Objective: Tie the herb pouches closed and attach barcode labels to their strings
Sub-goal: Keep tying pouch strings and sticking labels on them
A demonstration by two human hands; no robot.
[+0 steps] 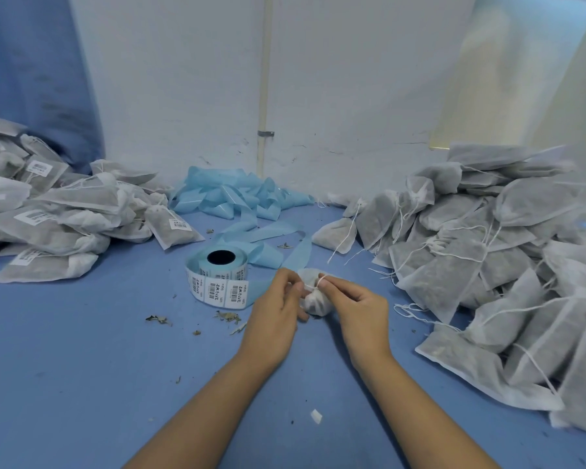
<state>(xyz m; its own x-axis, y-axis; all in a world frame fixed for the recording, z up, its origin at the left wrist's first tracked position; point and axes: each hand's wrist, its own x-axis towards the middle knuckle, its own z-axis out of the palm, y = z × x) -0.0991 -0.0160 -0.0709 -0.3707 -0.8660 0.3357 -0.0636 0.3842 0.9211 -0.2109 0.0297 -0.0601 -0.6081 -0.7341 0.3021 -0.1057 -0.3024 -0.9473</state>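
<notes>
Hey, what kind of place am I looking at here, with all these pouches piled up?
Probably a small hand-packing workspace for herbal products. Unlabelled pouches are heaped on one side, labelled pouches on the other, with a roll of barcode labels between them, and both hands work one pouch's string.

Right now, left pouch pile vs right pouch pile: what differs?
The left pile has pouches with white barcode labels on them; the right pile shows none. The right pile's strings trail loose over the blue table; the left pile's strings mostly stay tucked in. The right pile stacks higher. Both hold the same grey-filled white mesh pouches, like the pouch between the left hand and the right hand.
</notes>
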